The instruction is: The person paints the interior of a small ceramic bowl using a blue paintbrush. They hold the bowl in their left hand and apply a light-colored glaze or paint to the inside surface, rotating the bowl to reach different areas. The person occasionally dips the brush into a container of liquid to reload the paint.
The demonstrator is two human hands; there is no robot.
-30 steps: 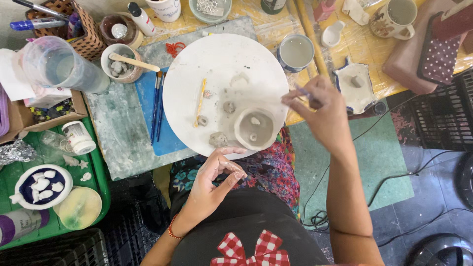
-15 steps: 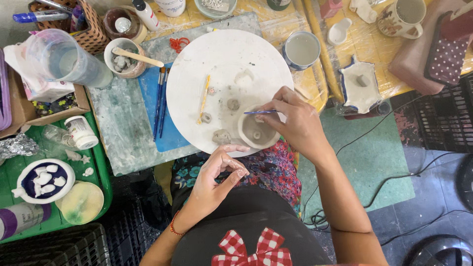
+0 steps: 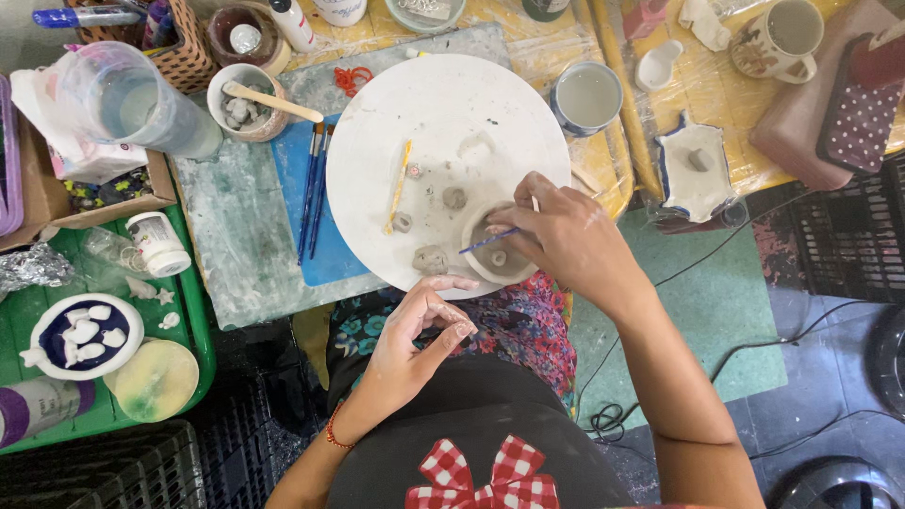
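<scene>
Right hand point(image 3: 566, 240) pinching brush point(image 3: 490, 240) into small clay cup point(image 3: 490, 256) on white board point(image 3: 443, 123). Left hand point(image 3: 415, 335) near (fingertips pinched; contents cannot tell).

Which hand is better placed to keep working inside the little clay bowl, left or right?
Probably the right hand: it holds the thin brush with its tip over the small clay bowl on the round white board. The left hand is curled off the board's near edge, holding no visible tool.

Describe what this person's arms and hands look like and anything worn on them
Both forearms are bare, with no sleeves or gloves. The left hand has a thin red beaded bracelet at the wrist. The right hand wears nothing visible and shows pale smudges across the back.
</scene>
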